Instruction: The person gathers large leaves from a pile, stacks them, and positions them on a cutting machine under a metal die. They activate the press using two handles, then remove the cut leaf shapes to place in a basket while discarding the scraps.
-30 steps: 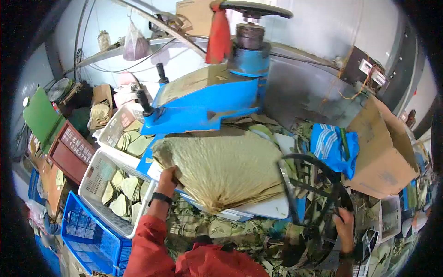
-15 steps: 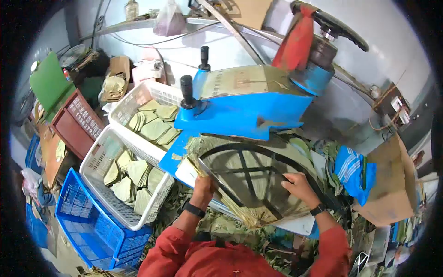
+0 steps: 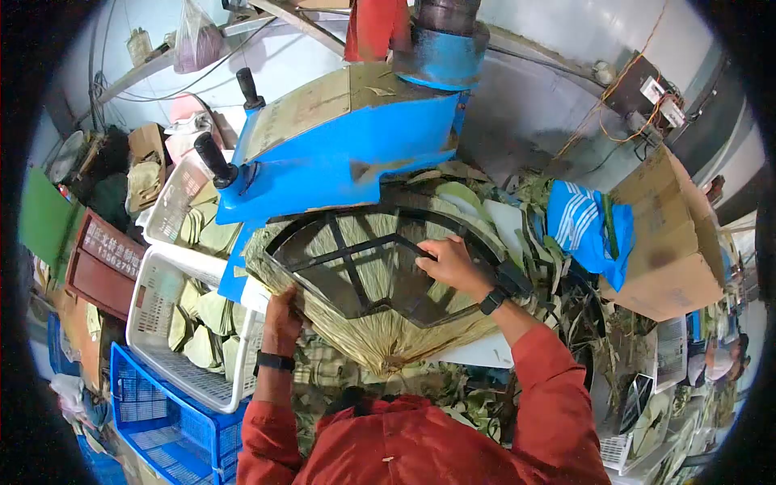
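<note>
In the head view, the blue machine [image 3: 331,153] blocks the board's far edge, and the white crate [image 3: 141,323] stands off its left. The white board [image 3: 485,353] juts out at its near right corner. The right hand [image 3: 454,265] grasps the black frame [image 3: 347,257] atop the leaf stack [image 3: 347,323]; the left hand [image 3: 283,317] pinches the stack's left edge.

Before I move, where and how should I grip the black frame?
I'd take the black frame by its bent inner bar, fingers curled round it from above, where the right hand is. Slim, it spans the opening, while the outer rim lies over the leaf stack.
</note>
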Demonstrator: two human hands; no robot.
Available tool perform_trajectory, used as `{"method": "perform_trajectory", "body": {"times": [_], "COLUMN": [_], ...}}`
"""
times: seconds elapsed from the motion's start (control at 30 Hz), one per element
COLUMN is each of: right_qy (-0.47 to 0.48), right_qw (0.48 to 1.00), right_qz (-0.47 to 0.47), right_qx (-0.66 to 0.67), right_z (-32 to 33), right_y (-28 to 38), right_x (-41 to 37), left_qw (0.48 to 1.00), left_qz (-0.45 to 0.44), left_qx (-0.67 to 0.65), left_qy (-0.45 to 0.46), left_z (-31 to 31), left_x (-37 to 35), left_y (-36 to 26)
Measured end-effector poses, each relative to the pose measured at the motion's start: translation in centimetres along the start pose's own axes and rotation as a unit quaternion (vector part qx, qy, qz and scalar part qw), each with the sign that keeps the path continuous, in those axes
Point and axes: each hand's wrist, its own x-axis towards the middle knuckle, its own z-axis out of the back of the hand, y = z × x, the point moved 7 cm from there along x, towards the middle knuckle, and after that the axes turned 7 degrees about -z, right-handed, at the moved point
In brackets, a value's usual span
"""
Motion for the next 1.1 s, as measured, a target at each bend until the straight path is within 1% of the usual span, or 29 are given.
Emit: {"method": "perform_trajectory", "body": {"times": [0.03, 0.1, 0.13, 0.2, 0.23, 0.27, 0.3, 0.33, 0.37, 0.4, 0.5, 0.53, 0.57, 0.6, 0.63, 0.7, 0.73, 0.77, 0.8, 0.83, 0.87, 0.9, 0.93, 0.97, 1.03, 1.1], "right_qy": [-0.008, -0.018, -0.042, -0.063, -0.052, -0.048, -0.049, -0.042, -0.037, -0.042, -0.054, -0.062, -0.071, -0.07, -0.071, -0.067, -0.063, -0.061, -0.071, -0.071, -0.07, -0.071, -0.103, -0.066, -0.096, -0.082], "right_qw": [1.0, 0.999, 0.999, 0.997, 0.997, 0.998, 0.997, 0.998, 0.998, 0.998, 0.997, 0.996, 0.994, 0.994, 0.994, 0.993, 0.993, 0.993, 0.992, 0.993, 0.993, 0.993, 0.989, 0.993, 0.99, 0.991], "right_qz": [-0.014, -0.023, 0.008, 0.031, 0.023, 0.031, 0.029, 0.022, 0.015, 0.025, 0.043, 0.046, 0.046, 0.043, 0.039, 0.034, 0.031, 0.029, 0.053, 0.052, 0.053, 0.054, 0.076, 0.031, 0.054, 0.044], "right_qx": [-0.012, -0.031, -0.019, -0.02, -0.056, -0.04, -0.058, -0.052, -0.047, -0.041, -0.042, -0.055, -0.068, -0.073, -0.079, -0.089, -0.092, -0.095, -0.087, -0.084, -0.082, -0.079, -0.081, -0.094, -0.085, -0.098], "right_z": [0.2, 0.2, -0.1, -0.8, -0.9, -0.8, -1.0, -0.7, -0.4, -0.3, -0.6, -0.7, -0.8, -0.6, -0.2, 0.0, -0.2, -0.4, -0.4, -0.4, -0.5, -0.6, 0.1, 0.4, -0.4, -0.6], "right_y": [0.0, 0.6, 0.7, 0.2, -0.1, 0.1, -0.5, -0.3, -0.1, -0.1, -0.2, -0.1, -0.1, 0.3, 1.0, 1.4, 1.0, 0.8, 1.0, 0.9, 0.8, 0.8, 2.1, 2.3, 1.2, 0.6], "right_x": [-0.4, -0.7, -0.8, -0.8, -0.8, -1.0, -1.0, -1.1, -1.1, -1.0, -0.9, -0.8, -0.9, -1.2, -1.4, -1.4, -1.3, -1.2, -1.4, -1.3, -1.3, -1.2, -1.4, -1.3, -0.9, -1.0], "left_qw": [1.0, 0.999, 0.968, 0.978, 0.998, 0.997, 0.996, 0.997, 0.997, 0.987, 0.965, 0.987, 0.995, 0.996, 0.991, 0.972, 0.95, 0.942, 0.924, 0.902, 0.854, 0.793, 0.775, 0.776, 0.778, 0.772], "left_qz": [0.021, 0.016, 0.104, 0.078, -0.026, -0.036, -0.043, -0.031, -0.061, -0.143, -0.199, -0.128, -0.054, -0.069, -0.111, -0.187, -0.261, -0.274, -0.29, -0.305, -0.35, -0.393, -0.385, -0.386, -0.389, -0.412], "left_qx": [0.001, -0.04, -0.148, -0.131, -0.013, -0.025, -0.037, -0.032, 0.01, 0.079, 0.17, 0.082, -0.007, -0.009, 0.032, 0.113, 0.149, 0.162, 0.232, 0.299, 0.385, 0.464, 0.501, 0.499, 0.493, 0.484], "left_qy": [0.001, 0.021, 0.175, 0.144, -0.048, -0.059, -0.068, -0.055, -0.042, -0.005, -0.006, -0.044, -0.081, -0.059, -0.068, -0.081, -0.089, -0.109, -0.088, -0.067, -0.021, 0.027, 0.02, 0.012, 0.006, 0.002], "left_z": [-1.1, 1.0, -0.4, 0.6, 0.4, -1.4, -2.1, -1.3, -0.5, -1.4, -2.5, -2.7, -2.9, -3.9, -3.7, -3.1, -4.0, -5.0, -6.2, -7.3, -9.7, -12.3, -13.7, -13.7, -13.5, -13.6], "left_x": [-0.9, 0.6, 0.0, -0.6, -1.2, -2.0, -2.6, -1.2, -0.6, -0.8, -1.7, -1.5, -1.8, -2.6, -3.0, -4.6, -7.2, -9.4, -11.0, -12.6, -14.5, -16.3, -16.9, -17.0, -16.6, -16.5], "left_y": [-0.7, 0.9, 0.6, -0.6, -0.9, -1.4, -1.9, -1.5, -1.0, -2.1, -3.1, -2.7, -2.1, -2.8, -3.2, -3.1, -3.3, -2.7, -1.3, 0.3, 1.1, 1.9, 2.6, 3.1, 3.7, 3.7]}}
